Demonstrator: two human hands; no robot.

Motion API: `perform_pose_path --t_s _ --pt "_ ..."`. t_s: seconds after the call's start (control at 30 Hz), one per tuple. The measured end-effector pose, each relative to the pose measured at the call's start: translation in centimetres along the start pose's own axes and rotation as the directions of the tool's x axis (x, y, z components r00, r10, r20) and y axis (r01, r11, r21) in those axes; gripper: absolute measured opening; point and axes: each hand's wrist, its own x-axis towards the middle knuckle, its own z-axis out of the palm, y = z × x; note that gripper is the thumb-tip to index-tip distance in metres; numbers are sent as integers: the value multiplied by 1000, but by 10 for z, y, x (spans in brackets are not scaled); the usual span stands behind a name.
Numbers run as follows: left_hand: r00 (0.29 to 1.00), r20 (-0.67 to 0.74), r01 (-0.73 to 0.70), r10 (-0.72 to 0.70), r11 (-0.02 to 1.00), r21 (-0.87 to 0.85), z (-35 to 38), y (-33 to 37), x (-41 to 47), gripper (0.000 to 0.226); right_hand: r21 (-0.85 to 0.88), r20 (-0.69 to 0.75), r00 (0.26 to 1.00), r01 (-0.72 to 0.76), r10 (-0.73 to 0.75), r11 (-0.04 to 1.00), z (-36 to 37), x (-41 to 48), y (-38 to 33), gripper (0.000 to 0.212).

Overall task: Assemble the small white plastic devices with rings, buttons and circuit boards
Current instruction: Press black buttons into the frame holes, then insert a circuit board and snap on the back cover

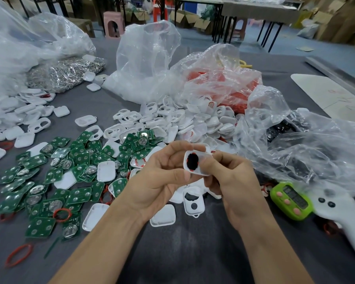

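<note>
Both hands hold one small white plastic shell (201, 170) above the table's middle. A black button (192, 160) with a red ring around it sits in the shell's opening. My left hand (162, 181) grips the shell from the left, thumb under it. My right hand (232, 181) pinches its right side, thumb pressing near the button. Below them lies another white shell (193, 201) with a black button partly in it. Green circuit boards (55, 181) lie scattered to the left. A heap of white shells (193, 124) lies behind the hands.
Clear plastic bags hold red rings (230, 87), black buttons (285, 128), white parts (143, 78) and metal clips (64, 74). A green timer (291, 201) and a white handheld controller (340, 218) lie at the right. Loose red rings (19, 255) lie at the front left.
</note>
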Motion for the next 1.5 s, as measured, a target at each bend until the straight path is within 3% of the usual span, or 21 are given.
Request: perform_pose_path --t_s 0.1,0.23,0.3,0.33,0.4,0.43,0.57,0.63,0.77,0.9,0.97,1.03,1.17,1.27,1.33,1.37,1.43,1.5 --pt "1000 -30 0 0 1000 3 -1 -1 1 53 5 0 1000 -1 1 1000 3 1 1 29" --pt "995 -89 -40 37 999 -35 -9 10 1 55 105 -25 994 -104 108 989 1 3 -2 49" --pt "988 -146 -63 50 995 -82 -15 16 0 55 -13 -77 995 -70 68 997 -5 4 -1 42" --pt "984 -167 -76 57 991 -111 -18 20 -1 55 -182 -88 996 -23 7 983 -8 3 2 34" --pt "979 -187 -106 78 984 -143 -25 26 -3 58 -573 -14 991 103 -136 813 -9 0 5 14" --pt "977 -195 -119 88 982 -150 -28 29 -4 59 -677 49 988 141 -147 722 -7 -2 6 8" --pt "961 -248 -170 123 969 -178 -39 42 -9 61 -876 193 981 167 12 453 -2 -12 14 37" --pt "953 -270 -201 141 957 -209 -45 48 -12 59 -894 187 982 182 -28 409 -1 -12 15 32" --pt "945 -272 -253 183 934 -251 -52 58 -18 51 -918 134 959 216 -250 334 -1 -12 14 26" --pt "935 -283 -289 215 923 -253 -56 65 -21 35 -843 243 871 407 -427 351 34 -22 21 21" --pt "926 -307 -303 221 919 -252 -57 67 -23 31 -807 341 861 474 -378 352 60 -26 24 12" --pt "920 -321 -315 225 912 -264 -57 69 -24 31 -835 422 868 485 -262 260 81 -25 27 8" --pt "907 -342 -347 245 895 -279 -61 75 -29 31 -865 443 892 452 -93 217 91 -19 26 5" --pt "892 -356 -385 278 880 -279 -65 81 -31 31 -918 394 918 395 -56 17 85 -15 18 11" --pt "885 -356 -409 299 865 -291 -69 85 -34 31 -926 375 917 364 -137 -98 84 -14 15 16" --pt "884 -352 -417 306 858 -301 -70 87 -35 31 -925 381 905 372 -190 -82 87 -15 14 15" --pt "881 -352 -428 317 850 -308 -73 88 -37 31 -887 429 870 456 -245 67 100 -13 14 8" --pt "877 -358 -435 320 846 -309 -75 89 -38 31 -840 465 868 494 -172 223 116 -7 17 20"
